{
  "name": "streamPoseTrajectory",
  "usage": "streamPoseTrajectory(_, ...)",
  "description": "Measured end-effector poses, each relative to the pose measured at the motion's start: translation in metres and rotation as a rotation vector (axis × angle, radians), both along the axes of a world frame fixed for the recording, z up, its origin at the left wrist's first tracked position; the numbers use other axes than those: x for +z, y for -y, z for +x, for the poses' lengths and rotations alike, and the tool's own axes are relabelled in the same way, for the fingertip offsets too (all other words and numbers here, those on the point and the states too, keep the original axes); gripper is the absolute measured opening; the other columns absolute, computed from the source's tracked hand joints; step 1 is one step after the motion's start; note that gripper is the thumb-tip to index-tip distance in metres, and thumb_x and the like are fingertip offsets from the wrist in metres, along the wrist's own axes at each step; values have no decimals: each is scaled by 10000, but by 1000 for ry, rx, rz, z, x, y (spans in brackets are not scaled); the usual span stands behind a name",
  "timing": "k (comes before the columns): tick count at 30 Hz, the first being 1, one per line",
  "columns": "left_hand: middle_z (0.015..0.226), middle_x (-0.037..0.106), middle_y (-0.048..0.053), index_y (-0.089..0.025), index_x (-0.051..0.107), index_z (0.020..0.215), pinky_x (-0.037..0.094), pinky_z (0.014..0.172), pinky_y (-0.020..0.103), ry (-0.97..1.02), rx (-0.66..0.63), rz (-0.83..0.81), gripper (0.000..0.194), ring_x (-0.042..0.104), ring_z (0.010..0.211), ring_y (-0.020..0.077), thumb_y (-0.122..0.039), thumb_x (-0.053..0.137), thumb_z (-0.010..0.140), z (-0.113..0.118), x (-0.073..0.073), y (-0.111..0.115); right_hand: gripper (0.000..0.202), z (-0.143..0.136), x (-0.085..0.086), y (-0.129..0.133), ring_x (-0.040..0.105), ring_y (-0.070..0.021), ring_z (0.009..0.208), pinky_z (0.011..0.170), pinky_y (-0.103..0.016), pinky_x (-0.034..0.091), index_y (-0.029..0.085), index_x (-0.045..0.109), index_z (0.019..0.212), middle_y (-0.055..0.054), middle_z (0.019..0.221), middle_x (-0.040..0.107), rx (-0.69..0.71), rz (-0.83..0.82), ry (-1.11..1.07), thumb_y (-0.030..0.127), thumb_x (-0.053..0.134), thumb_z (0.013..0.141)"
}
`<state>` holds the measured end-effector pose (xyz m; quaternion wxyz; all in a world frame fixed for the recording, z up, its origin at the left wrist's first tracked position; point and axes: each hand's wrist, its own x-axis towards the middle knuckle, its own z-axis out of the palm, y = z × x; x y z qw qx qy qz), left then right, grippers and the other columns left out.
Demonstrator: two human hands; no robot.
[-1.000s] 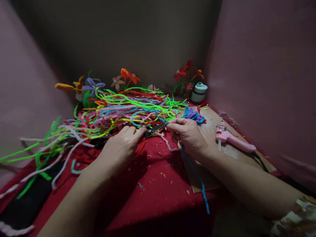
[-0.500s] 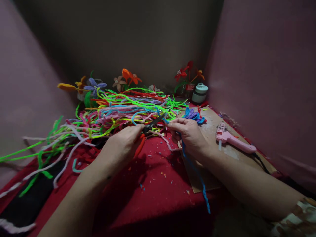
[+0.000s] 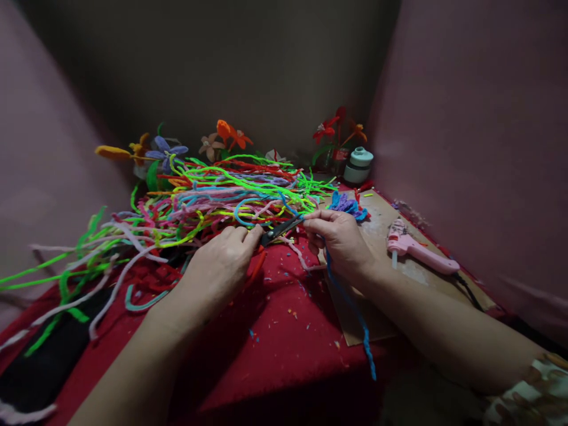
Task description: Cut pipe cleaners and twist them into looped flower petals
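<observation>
My left hand (image 3: 226,260) is closed round the red handles of a pair of scissors (image 3: 280,230), whose dark blades point right. Pinched between the fingers of my right hand (image 3: 339,239) is a blue pipe cleaner (image 3: 348,300); its long end hangs down past my wrist. The blade tips reach the fingertips of my right hand, at the upper end of the blue piece. Whether the blades touch it is too small to tell. Just behind both hands lies a heap of colourful pipe cleaners (image 3: 231,189).
On the right, a pink glue gun (image 3: 415,248) rests on a brown board (image 3: 377,222), near a blue and purple fuzzy flower (image 3: 348,205). A lidded jar (image 3: 358,164) and pipe-cleaner flowers (image 3: 166,152) stand at the back. Small clippings dot the red cloth (image 3: 284,331).
The scissors have swung lower and their blades have come together, with the tips now by my right fingertips. My left hand shifted slightly left; my right hand stayed nearly still.
</observation>
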<state>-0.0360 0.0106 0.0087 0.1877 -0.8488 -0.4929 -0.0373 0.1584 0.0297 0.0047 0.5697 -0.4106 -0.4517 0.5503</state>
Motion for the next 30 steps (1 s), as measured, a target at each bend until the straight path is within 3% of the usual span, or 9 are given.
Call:
streamPoseTrajectory(14,988,625,110,-121,474,1206,465,625,294,-8,2,-2,380,579,899,235,-122,396,834,2,-6,0,66,0,-2,1,361,-43,370,369,-192,275,139,533,579,47,437,467,35,-53,2,127,582,622)
streamPoseTrajectory(20,980,635,115,-139,458,1187,461,649,293,68,27,-108,350,617,857,222,-146,355,853,0,-5,0,82,-1,1,2,355,-42,358,344,-185,248,140,523,571,49,431,456,40,-78,12,120,581,626)
streamPoseTrajectory(25,799,647,71,-163,500,1004,378,518,269,119,74,-207,233,626,639,196,-191,316,863,7,0,5,75,0,1,1,365,-43,352,346,-185,275,137,533,577,52,426,452,36,-65,26,120,579,634)
streamPoseTrajectory(30,643,624,52,-182,500,911,252,446,271,114,114,-171,207,600,533,198,-234,305,864,11,-3,7,62,-1,0,3,353,-42,345,333,-189,271,139,545,587,56,439,454,85,-83,28,121,582,634)
